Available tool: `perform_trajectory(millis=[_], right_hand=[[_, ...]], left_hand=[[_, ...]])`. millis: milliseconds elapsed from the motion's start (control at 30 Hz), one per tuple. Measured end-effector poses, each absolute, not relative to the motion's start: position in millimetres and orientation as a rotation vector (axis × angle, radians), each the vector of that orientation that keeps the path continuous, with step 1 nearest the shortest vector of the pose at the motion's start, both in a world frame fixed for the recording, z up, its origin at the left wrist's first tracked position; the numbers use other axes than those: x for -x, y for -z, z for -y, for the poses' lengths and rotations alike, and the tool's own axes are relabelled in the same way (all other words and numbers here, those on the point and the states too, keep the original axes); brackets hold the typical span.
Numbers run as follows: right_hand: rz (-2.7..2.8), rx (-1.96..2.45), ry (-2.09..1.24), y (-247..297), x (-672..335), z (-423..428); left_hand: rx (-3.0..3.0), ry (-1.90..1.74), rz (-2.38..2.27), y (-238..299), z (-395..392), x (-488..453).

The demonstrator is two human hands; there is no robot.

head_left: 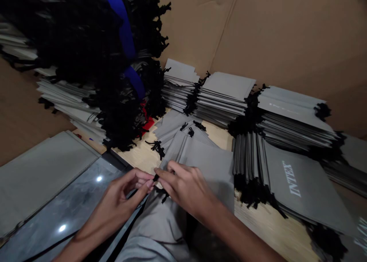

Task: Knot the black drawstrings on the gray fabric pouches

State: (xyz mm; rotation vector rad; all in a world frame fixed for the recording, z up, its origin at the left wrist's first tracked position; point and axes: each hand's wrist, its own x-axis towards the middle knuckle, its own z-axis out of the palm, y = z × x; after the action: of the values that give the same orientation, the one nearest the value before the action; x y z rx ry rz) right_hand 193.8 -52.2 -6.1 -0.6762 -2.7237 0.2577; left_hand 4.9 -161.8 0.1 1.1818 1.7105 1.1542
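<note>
Near the lower middle of the view, my left hand (pixel 122 195) pinches a short black cord (pixel 155 178) between thumb and fingertips. My right hand (pixel 187 187) meets it from the other side, its fingers closed on the same cord. Under my right hand lies a flat grey pouch (pixel 210 160), partly hidden by the hand and resting near my lap. Another black cord end (pixel 163 195) hangs just below the fingers. More grey pouches with black knotted cords (pixel 172 124) are fanned out behind.
Stacks of grey pouches (pixel 225 84) line the cardboard wall (pixel 275 36). Pouches printed INTEX (pixel 304 178) lie at the right. A tall heap with black cords (pixel 80 55) and a blue strap (pixel 126 28) stands at left, above a glossy grey surface (pixel 77 197).
</note>
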Motion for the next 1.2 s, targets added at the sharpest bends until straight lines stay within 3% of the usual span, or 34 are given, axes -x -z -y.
perform_trajectory(millis=[500,767,1200], right_hand=[[2.498,0.399,0.119,32,-194,53],[2.49,0.441,0.064,29,-189,56],[2.498,0.417,0.009,25,-193,49]], left_hand=[[-1.537,-1.332,-1.802,20,158,-3],[-1.832,-1.29,-1.849,9,159,-5],[-1.461,-1.236,-1.752,2,159,6]])
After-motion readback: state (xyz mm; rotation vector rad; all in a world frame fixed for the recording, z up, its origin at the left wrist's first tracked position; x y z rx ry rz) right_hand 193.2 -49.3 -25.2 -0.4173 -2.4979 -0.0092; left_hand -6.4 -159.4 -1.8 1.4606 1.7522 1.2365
